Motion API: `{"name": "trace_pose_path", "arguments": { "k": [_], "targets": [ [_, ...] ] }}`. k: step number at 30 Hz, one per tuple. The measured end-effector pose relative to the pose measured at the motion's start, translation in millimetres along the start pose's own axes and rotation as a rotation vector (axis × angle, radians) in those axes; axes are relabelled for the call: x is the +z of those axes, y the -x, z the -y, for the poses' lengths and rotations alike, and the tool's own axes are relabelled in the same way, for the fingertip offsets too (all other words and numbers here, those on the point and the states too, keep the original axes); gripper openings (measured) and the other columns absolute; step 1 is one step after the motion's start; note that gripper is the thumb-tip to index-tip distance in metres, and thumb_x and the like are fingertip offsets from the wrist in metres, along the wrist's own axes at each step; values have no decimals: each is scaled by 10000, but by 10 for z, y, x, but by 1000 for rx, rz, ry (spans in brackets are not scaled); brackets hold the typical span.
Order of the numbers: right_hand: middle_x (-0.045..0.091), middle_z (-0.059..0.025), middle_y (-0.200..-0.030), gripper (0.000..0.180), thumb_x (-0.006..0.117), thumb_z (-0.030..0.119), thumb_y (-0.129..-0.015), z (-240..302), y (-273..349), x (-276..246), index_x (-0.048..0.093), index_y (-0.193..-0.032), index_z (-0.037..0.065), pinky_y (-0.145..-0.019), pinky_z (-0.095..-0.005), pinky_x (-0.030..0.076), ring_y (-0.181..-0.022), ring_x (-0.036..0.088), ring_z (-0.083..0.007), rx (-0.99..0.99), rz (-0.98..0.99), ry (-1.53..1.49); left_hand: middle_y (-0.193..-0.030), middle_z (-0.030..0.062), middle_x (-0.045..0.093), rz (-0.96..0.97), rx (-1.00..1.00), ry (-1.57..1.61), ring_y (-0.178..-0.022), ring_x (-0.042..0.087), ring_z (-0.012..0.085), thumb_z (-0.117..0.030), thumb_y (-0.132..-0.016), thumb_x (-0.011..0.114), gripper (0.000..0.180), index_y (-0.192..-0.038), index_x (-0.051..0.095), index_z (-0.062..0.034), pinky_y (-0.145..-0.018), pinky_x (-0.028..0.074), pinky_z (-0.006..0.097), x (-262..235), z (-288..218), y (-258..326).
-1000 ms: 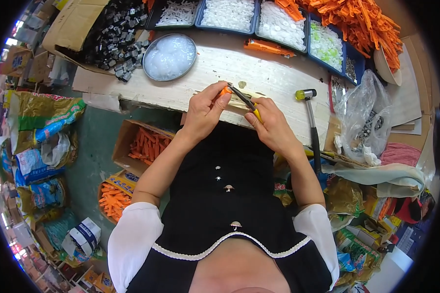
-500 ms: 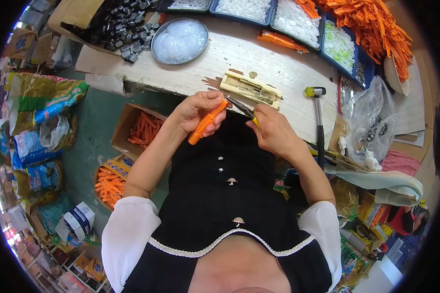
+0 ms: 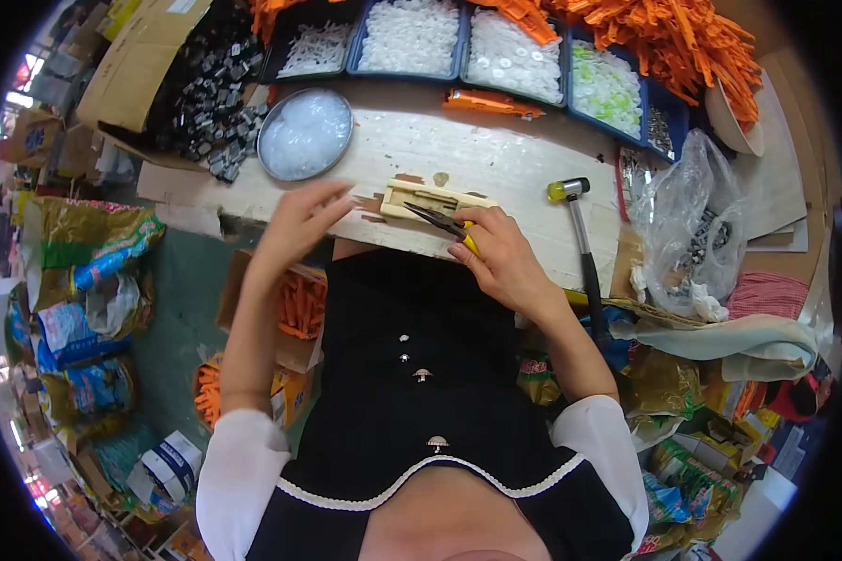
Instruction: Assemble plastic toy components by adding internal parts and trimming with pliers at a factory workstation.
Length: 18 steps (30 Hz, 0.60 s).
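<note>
My left hand (image 3: pixel 299 224) is held over the bench's front edge, below the round metal dish of clear gel (image 3: pixel 327 159). Its fingers stretch to the right, slightly apart, with nothing seen in them. My right hand (image 3: pixel 505 257) grips dark-nosed pliers with yellow handles (image 3: pixel 444 222). Their tips point left, above the cream-coloured block fixture (image 3: pixel 399 198) lying near the bench edge. The pliers' jaws hold nothing that I can make out.
A hammer (image 3: pixel 582 243) lies to the right of the fixture. Blue trays of small white parts (image 3: pixel 515 61) line the back, beside a heap of orange pieces (image 3: pixel 683 37). Black metal parts (image 3: pixel 210 112) lie far left. Boxes of orange pieces (image 3: pixel 301 304) stand below the bench.
The orange piece has left my left hand, which moved left with its fingers now stretched out. My right hand keeps the pliers, now lower over the fixture. The head view has shifted.
</note>
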State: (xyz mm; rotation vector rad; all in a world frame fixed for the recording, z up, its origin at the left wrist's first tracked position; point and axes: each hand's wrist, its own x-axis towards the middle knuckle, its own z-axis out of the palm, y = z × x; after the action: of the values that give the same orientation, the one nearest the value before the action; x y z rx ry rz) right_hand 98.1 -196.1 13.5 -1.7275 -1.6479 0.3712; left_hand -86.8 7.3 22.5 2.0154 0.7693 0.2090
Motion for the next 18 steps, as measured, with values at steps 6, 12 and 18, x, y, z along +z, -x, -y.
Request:
{"name": "trace_pose_path", "arguments": {
  "k": [6, 12, 18],
  "targets": [
    [529, -114, -1035, 163, 599, 130, -777, 8, 116, -205, 526, -776, -15, -743, -356, 363, -898, 477, -275, 47, -98, 91, -880, 60, 576, -325, 862, -556, -867, 484, 251, -167, -731, 591, 165, -867, 610, -75, -729, 356, 375, 1160, -658, -1438],
    [539, -110, -1006, 154, 597, 126, -779, -103, 288, -274, 532, -781, -13, -720, -353, 359, -873, 486, -266, 149, -181, 143, -849, 84, 490, -394, 888, -993, -815, 449, 233, -99, -664, 542, 170, -831, 574, -86, -705, 337, 357, 1526, -632, -1662],
    [540, -114, -996, 157, 595, 127, -780, -161, 252, -223, 544, -806, -19, -720, -349, 364, -868, 492, -270, 153, -174, 146, -856, 121, 507, -280, 738, -604, -809, 475, 270, -33, -700, 558, 177, -876, 561, -11, -702, 377, 352, 1171, -228, -1432]
  ]
}}
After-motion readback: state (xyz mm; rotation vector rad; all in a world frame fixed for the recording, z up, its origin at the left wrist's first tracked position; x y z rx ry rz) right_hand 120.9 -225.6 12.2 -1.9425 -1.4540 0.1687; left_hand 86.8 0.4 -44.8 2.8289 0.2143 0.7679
